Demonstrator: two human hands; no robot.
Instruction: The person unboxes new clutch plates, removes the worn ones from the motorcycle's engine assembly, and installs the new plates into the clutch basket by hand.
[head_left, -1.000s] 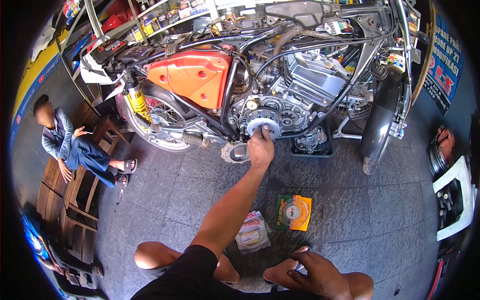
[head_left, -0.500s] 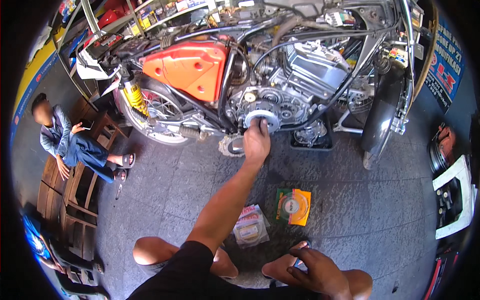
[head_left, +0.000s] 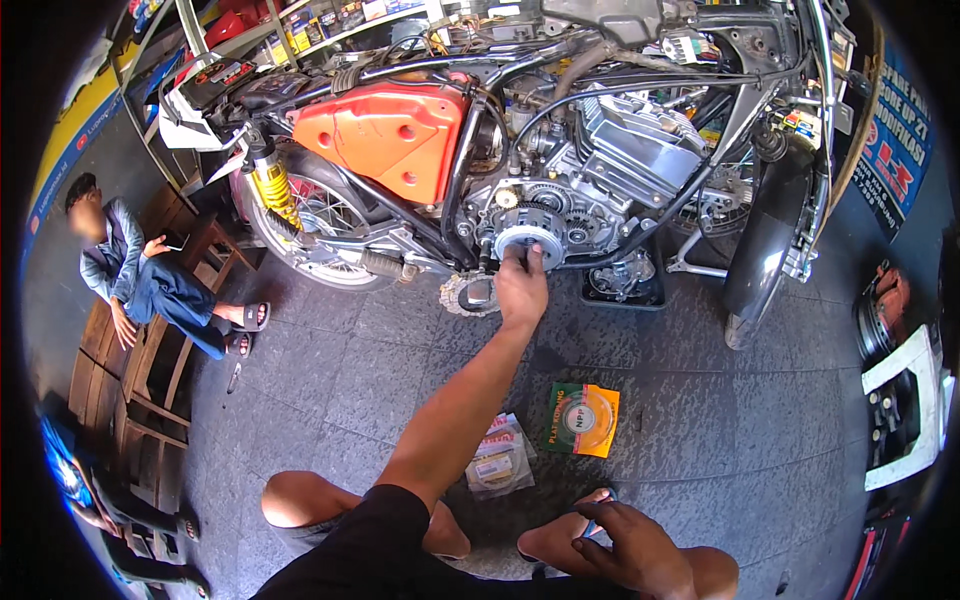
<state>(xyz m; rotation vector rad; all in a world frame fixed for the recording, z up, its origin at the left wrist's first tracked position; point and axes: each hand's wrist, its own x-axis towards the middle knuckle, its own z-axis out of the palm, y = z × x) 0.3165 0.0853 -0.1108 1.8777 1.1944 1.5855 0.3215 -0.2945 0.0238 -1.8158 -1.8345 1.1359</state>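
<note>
The engine of a partly stripped motorcycle has its side cover off, baring gears and a round silver clutch (head_left: 530,222). My left hand (head_left: 522,292) reaches forward to the clutch's pressure plate (head_left: 507,244), its fingers and thumb closed at the middle of that pale disc. The fingertips partly hide the centre. Over my right knee hangs my right hand (head_left: 640,550), holding nothing, its fingers loosely stretched and apart. A toothed metal ring (head_left: 462,297) shows just left of my left hand, low by the frame.
A green-and-orange packet (head_left: 582,420) and clear plastic packets (head_left: 500,462) lie on the tiled floor before my feet. A black tray (head_left: 622,300) with a metal part stands under the engine. Someone with a phone (head_left: 130,265) sits on a wooden bench at left; another person is below.
My left hand stays at the clutch, its fingers turned so the thumb now shows on the right. The view has shifted slightly. My right hand has barely moved.
</note>
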